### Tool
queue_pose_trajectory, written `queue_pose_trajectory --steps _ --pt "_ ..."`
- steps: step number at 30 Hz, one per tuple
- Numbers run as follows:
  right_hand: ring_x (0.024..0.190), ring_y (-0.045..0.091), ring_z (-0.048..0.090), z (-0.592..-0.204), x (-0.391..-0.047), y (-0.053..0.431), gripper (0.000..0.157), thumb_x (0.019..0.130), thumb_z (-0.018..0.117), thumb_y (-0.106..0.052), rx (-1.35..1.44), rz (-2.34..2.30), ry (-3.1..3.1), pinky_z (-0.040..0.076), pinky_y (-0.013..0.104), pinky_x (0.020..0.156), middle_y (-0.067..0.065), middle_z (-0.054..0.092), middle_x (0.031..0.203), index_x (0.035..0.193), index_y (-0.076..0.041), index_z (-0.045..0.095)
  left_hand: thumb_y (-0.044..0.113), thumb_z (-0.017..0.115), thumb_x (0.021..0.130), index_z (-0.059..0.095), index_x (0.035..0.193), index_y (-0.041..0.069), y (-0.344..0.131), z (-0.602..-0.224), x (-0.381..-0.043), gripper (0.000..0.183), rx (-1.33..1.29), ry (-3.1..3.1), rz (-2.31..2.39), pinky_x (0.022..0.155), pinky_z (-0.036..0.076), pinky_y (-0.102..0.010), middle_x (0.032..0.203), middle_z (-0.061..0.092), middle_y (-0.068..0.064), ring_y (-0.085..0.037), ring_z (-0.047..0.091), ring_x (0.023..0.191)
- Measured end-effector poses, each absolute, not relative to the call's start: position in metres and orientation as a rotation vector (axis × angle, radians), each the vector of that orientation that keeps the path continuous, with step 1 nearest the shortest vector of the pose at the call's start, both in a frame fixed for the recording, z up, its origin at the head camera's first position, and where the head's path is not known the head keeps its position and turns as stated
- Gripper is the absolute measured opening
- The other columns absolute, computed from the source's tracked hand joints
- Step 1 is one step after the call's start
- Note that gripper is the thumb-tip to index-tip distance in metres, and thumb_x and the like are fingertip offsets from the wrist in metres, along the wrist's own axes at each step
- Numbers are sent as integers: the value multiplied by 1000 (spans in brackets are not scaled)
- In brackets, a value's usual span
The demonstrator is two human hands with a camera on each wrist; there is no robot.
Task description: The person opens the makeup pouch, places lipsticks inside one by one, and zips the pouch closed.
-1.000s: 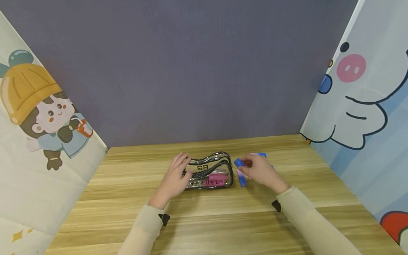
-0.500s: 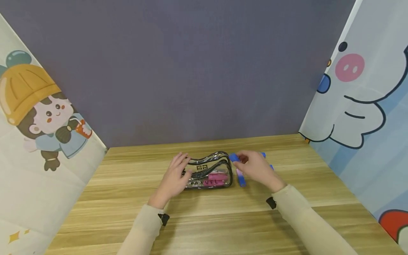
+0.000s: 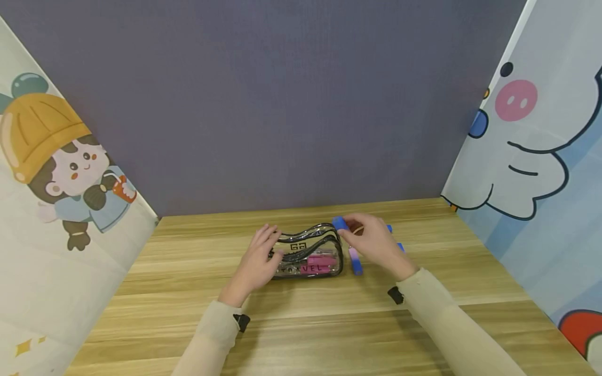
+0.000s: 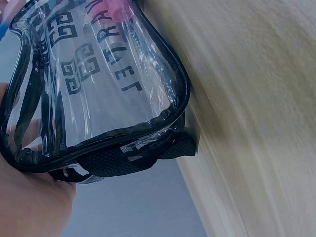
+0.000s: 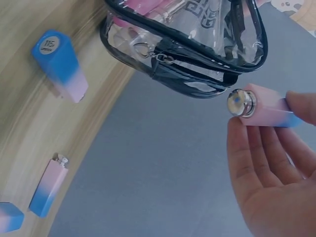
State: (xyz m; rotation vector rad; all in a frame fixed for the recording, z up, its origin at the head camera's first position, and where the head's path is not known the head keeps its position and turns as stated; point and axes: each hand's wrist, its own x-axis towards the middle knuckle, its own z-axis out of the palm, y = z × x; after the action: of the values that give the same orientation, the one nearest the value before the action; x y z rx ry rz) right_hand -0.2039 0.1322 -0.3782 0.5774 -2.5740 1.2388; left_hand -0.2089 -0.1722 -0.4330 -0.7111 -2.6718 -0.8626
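While the left hand (image 3: 256, 263) touches the clear pouch (image 3: 297, 247), fingers apart, the right hand (image 3: 373, 243) pinches a pink-and-blue tube (image 3: 339, 223) right of frame centre; I judge it light, rigid, slippery: hold flat sides

The right hand (image 3: 369, 240) carries a blue-and-pink tube (image 3: 339, 223) leftward and farther back — now close by the clear pouch's (image 3: 303, 256) upper right corner.

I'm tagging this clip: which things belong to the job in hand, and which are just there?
Likely the job:
blue-and-pink tube in the right hand
clear bag
pink items inside it
three similar tubes

Likely just surroundings:
wooden table
cartoon sheets
grey panel
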Motion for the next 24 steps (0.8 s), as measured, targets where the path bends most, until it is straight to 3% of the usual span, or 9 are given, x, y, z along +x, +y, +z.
queue_pose_trajectory --steps 24 --pt "96 22 68 -365 -210 108 34 95 73 -17 597 1367 -2451 59 40 86 8 71 108 125 -2 67 27 50 103 49 148 -2 -173 -434 -208 54 -721 -2644 -857 123 20 -54 159 38 -18 -38 24 151"
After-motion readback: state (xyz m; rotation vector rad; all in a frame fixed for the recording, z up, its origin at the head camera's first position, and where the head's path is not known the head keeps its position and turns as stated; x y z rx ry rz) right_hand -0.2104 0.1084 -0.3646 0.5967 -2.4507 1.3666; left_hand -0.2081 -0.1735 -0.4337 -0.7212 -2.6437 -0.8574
